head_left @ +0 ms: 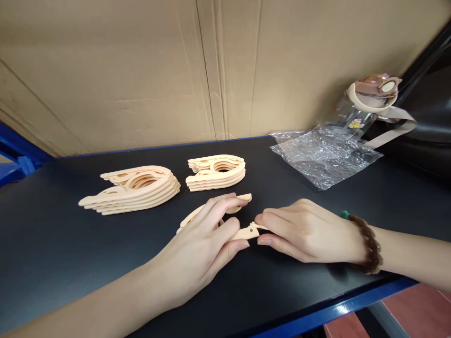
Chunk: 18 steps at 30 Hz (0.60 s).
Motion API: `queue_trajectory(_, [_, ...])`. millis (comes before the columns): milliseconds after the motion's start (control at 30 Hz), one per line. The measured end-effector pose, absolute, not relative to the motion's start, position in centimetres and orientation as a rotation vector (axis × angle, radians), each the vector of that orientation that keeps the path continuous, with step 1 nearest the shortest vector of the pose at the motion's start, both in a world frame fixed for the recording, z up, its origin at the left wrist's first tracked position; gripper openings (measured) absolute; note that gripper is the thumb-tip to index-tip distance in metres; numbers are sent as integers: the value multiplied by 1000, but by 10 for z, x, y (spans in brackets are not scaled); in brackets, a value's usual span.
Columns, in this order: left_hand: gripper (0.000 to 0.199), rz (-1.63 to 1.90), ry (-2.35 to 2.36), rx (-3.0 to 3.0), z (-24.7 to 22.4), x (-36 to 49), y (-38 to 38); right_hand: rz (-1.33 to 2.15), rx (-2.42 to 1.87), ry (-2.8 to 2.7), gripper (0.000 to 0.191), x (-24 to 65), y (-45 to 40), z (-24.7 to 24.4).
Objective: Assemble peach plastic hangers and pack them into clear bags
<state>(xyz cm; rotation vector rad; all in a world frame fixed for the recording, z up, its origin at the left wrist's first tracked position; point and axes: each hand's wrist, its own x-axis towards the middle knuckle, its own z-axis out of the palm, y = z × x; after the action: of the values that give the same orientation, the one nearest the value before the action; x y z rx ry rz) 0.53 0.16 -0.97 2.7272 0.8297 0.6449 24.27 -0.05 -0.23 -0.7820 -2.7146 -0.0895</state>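
Note:
My left hand (207,239) is closed on a cream plastic piece (245,233), a curved part with a small hole near its end. Much of this piece lies hidden under my fingers. My right hand (303,230) pinches a thin cream part (261,226) that meets the piece's right end. Behind my hands, a stack of cream curved pieces (155,196) lies at the left. A second stack (225,178) of similar pieces lies in the middle.
On the black table (70,263), a crumpled clear plastic bag (320,157) lies at the back right. Beside it stands a clear bottle (373,101) with a brown lid and strap. Cardboard (141,75) rises behind the table. A blue edge (338,307) runs along the front.

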Motion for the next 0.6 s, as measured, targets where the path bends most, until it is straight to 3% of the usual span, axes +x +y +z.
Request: queue_trajectory(600, [29, 628, 782, 2743, -10, 5, 1, -673, -598, -2719, 32, 241, -4, 2])
